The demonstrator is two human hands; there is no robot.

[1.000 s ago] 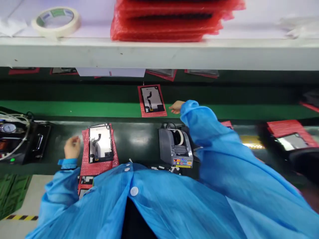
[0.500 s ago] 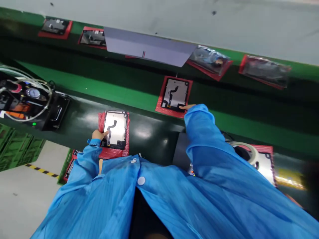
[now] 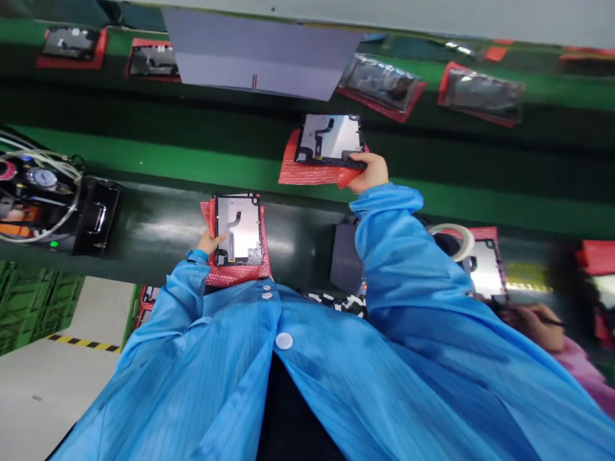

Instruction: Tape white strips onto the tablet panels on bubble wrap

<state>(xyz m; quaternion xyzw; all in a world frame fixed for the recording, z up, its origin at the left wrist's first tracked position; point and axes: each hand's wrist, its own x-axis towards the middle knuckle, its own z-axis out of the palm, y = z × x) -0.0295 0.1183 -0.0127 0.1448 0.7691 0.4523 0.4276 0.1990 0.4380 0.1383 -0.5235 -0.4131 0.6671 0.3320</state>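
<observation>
At the left, my left hand (image 3: 210,243) is closed on the side edge of a display panel (image 3: 247,224), its thumb on top. This panel has a silver back, a black frame and a dark ribbon cable, and lies on a red bubble-wrap bag (image 3: 225,275). Farther forward, my right hand (image 3: 371,171) grips the near right corner of a second display panel (image 3: 339,137), thumb above and fingers beneath. A red bubble-wrap bag (image 3: 302,173) sits under it, partly pinched in the same hand. That panel looks tilted, its near edge raised.
A black machine with hoses and a gauge (image 3: 43,177) stands at the left. More panels on red bags (image 3: 72,43) line the far green belt, beneath a hanging white sheet (image 3: 259,57). At the right are a tape roll (image 3: 464,240) and another person's hand (image 3: 542,326).
My right hand has gone from a fingertip touch to a grip, raising its panel's near edge. My left hand still holds its panel. The camera has shifted, and another person's hand appears at the right.
</observation>
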